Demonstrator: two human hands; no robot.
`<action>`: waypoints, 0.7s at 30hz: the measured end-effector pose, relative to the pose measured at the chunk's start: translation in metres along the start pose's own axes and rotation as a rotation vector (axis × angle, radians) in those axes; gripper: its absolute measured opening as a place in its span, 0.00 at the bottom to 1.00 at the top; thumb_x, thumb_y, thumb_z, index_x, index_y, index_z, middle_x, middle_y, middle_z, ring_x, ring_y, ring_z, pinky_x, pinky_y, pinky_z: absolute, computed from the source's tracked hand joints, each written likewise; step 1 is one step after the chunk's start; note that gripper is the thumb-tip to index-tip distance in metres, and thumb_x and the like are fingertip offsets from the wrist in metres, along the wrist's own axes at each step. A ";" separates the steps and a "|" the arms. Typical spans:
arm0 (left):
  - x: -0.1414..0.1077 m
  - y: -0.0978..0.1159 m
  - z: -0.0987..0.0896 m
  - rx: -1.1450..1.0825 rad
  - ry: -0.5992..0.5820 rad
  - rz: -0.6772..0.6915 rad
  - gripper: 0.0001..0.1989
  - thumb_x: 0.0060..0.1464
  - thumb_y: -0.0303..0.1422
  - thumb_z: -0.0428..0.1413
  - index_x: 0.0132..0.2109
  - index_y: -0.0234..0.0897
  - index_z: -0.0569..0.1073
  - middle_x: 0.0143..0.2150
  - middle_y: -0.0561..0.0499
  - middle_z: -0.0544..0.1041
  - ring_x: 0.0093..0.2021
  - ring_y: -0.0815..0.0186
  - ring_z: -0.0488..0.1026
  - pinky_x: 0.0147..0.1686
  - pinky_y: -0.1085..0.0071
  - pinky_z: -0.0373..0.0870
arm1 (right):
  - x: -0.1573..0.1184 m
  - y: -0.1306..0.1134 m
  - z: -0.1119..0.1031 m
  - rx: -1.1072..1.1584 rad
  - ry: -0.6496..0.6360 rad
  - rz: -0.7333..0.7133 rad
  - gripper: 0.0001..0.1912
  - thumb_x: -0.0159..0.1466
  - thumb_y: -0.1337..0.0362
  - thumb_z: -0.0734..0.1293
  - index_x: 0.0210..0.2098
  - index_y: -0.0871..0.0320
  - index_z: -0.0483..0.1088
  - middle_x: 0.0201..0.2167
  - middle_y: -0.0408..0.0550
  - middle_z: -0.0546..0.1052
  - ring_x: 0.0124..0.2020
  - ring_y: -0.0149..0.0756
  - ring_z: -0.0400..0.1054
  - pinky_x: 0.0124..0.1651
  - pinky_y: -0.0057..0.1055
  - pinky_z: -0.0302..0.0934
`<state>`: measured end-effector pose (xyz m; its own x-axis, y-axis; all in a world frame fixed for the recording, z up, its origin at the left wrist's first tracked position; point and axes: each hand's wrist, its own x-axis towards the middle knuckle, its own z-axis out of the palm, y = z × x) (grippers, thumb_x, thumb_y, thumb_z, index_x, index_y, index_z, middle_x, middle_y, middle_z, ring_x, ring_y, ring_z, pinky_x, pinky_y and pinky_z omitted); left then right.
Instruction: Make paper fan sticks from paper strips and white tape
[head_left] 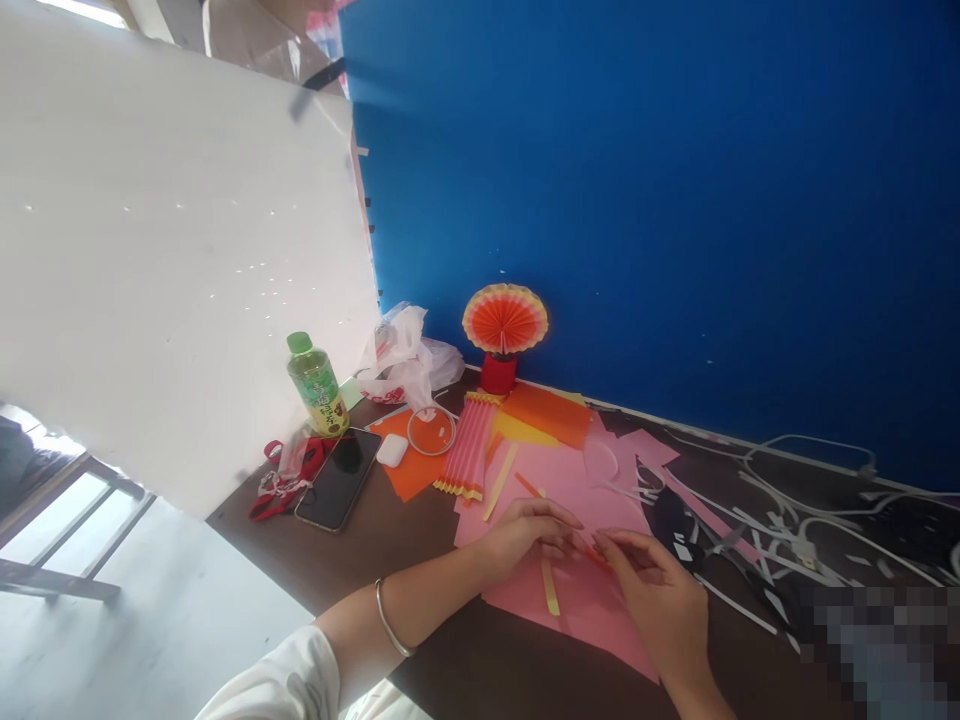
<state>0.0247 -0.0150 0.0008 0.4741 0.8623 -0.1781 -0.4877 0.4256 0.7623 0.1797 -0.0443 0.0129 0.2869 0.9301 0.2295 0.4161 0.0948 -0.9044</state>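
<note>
My left hand [536, 535] reaches over pink paper [600, 640], its fingers curled and nearly together. Close by on the right, my right hand [649, 570] has its thumb and fingertips pressed together. A small orange-red piece [596, 555] shows between the two hands, at the right fingertips; its shape is unclear. Under and beside the hands lie a yellow strip [550, 588], another yellow strip [500, 482] and an orange strip [527, 484]. A pleated pink paper [469, 447] with yellow edges lies to the left. What the left fingers hold, if anything, is hidden.
A round paper fan [505, 322] stands on a red base [498, 374] by the blue wall. Leftward are a green-capped bottle [319, 388], a phone [339, 480], a white case [391, 450] and a plastic bag [405, 360]. Scissors [726, 541], paper scraps and cables lie right.
</note>
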 end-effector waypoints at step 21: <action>0.002 0.000 -0.002 -0.015 0.030 0.006 0.11 0.35 0.27 0.56 0.31 0.30 0.74 0.25 0.49 0.74 0.27 0.68 0.71 0.32 0.71 0.63 | 0.003 0.006 -0.004 -0.033 -0.071 0.026 0.18 0.53 0.49 0.63 0.29 0.57 0.73 0.23 0.47 0.77 0.23 0.36 0.70 0.31 0.30 0.67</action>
<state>0.0243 -0.0132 -0.0008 0.4489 0.8725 -0.1928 -0.5015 0.4246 0.7538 0.1863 -0.0425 0.0100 0.2362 0.9551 0.1788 0.4379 0.0596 -0.8970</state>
